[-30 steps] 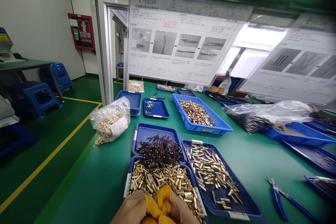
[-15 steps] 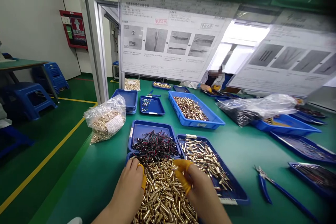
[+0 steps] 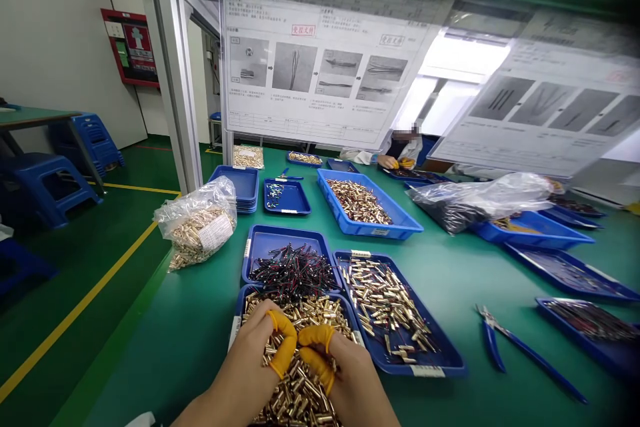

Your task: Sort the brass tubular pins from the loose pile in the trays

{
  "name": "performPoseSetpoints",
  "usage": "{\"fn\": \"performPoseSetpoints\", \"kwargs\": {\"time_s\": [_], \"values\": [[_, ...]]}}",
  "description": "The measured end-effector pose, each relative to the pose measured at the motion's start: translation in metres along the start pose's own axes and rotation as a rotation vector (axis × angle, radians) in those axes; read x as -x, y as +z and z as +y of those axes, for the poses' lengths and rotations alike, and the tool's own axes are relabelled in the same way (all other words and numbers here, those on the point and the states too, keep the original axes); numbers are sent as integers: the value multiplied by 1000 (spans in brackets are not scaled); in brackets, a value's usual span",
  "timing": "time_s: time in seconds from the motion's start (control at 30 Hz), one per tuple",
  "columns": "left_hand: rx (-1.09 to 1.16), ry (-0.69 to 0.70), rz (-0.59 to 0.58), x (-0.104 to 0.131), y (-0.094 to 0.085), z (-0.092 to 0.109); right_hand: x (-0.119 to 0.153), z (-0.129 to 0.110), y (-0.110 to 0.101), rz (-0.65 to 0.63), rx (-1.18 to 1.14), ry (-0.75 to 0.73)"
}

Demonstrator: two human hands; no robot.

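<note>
My left hand (image 3: 253,350) and my right hand (image 3: 353,373) meet above a blue tray (image 3: 235,328) heaped with small brass tubes (image 3: 300,390). Yellow finger cots cover the thumb and forefinger of each. Both hands are closed in a pinch, fingertips almost touching. Whatever lies between them is too small or hidden to make out. Directly behind is a tray of short black and red wires (image 3: 295,273). To the right, a blue tray (image 3: 453,355) holds brass tubes, some with thin dark wires (image 3: 393,307).
Blue-handled pliers (image 3: 493,340) lie open on the green table at right. A clear bag of brass parts (image 3: 200,233) and stacked trays (image 3: 245,187) stand left. A larger blue bin (image 3: 370,230) sits farther back. Across the table, a person's gloved hands (image 3: 397,163) work. Instruction sheets (image 3: 320,107) hang ahead.
My hands have come together over the brass tubes; the right hand moved left from the tray's right side, and its fingers closed into a pinch. The view shifted slightly.
</note>
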State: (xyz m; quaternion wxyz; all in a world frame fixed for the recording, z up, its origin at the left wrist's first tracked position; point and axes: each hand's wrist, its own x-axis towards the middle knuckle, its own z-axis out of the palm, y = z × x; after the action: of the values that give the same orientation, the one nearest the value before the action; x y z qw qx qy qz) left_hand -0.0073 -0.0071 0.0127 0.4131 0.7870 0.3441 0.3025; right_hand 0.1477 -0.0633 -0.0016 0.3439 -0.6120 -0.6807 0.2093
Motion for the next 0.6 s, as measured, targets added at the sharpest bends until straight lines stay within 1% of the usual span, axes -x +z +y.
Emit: {"fn": "performPoseSetpoints", "kwargs": {"time_s": [0.1, 0.17, 0.23, 0.3, 0.47, 0.6], "values": [[114, -125, -10, -1, 4, -4, 2, 0, 2, 15, -63, 44], [191, -171, -2, 0, 8, -8, 2, 0, 3, 33, -59, 63], [252, -163, 15, 0, 11, -10, 3, -2, 3, 21, -74, 70], [285, -149, 30, 0, 13, -10, 2, -4, 3, -11, -140, 69], [299, -161, 34, 1, 11, -6, 1, -12, 3, -46, -356, 82], [320, -190, 50, 0, 9, -5, 0, -18, 2, -54, -609, 98]]}}
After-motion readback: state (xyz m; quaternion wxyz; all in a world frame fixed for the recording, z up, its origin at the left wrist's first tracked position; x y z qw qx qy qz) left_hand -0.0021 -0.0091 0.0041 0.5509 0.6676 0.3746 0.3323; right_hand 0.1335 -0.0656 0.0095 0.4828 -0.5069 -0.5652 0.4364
